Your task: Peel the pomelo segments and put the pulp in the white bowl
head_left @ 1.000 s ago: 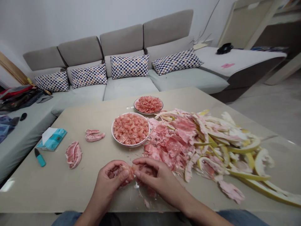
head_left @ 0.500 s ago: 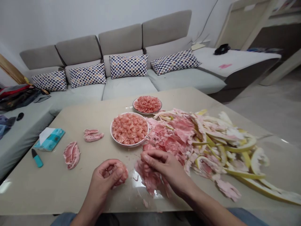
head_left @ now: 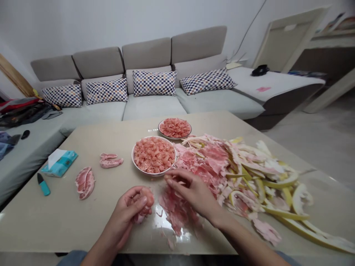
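My left hand [head_left: 131, 210] is closed around a partly peeled piece of pink pomelo [head_left: 148, 197] just above the table. To its right, my right hand [head_left: 191, 190] is pinched, fingertips by the near rim of a white bowl [head_left: 133, 162]. Whatever lies between those fingertips is too small to make out. Pink pomelo flesh [head_left: 154, 153] fills the bowl. Under my right hand lies a heap of pink membrane skins [head_left: 174, 212]. More pomelo segments [head_left: 85, 183] rest on the table to the left.
Behind the bowl stands a dark-rimmed plate [head_left: 160, 132] of pomelo flesh. Thick yellow-green rinds [head_left: 280, 210] spread across the table's right side. A turquoise-handled knife [head_left: 43, 186] and a tissue pack [head_left: 62, 164] lie at left. A grey sofa [head_left: 152, 107] runs behind the table [head_left: 55, 221].
My right hand has moved slightly up toward the bowl's near rim. My left hand has shifted a little right, still holding the pomelo piece. The camera view has tilted slightly.
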Demonstrator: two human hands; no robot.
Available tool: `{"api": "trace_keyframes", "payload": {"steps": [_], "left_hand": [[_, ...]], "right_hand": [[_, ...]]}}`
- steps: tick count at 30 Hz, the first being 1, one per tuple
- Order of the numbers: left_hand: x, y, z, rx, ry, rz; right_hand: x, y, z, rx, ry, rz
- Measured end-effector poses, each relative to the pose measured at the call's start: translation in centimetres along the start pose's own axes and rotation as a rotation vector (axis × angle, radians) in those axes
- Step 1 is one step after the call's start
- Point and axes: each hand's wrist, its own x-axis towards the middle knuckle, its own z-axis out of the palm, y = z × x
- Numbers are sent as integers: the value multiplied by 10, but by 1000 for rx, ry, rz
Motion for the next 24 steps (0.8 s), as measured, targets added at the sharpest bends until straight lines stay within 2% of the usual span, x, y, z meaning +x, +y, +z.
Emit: {"api": "trace_keyframes", "payload": {"steps": [6,10,16,20,24], "left_hand": [[6,-3,-10,5,41,-22],[5,0,-14,8,67,-30],[3,2,-15,48,55,-37],[5,-2,-14,79,53,-40],[8,-6,-15,93,69,-25]], "right_hand": [[76,-12,0,-394,145,-336],[109,0,3,-472,149,-359],[105,13,-1,-509,114,-320],[102,9,-12,-508,62,-320],[85,-1,-20,-485,119,-321]]}}
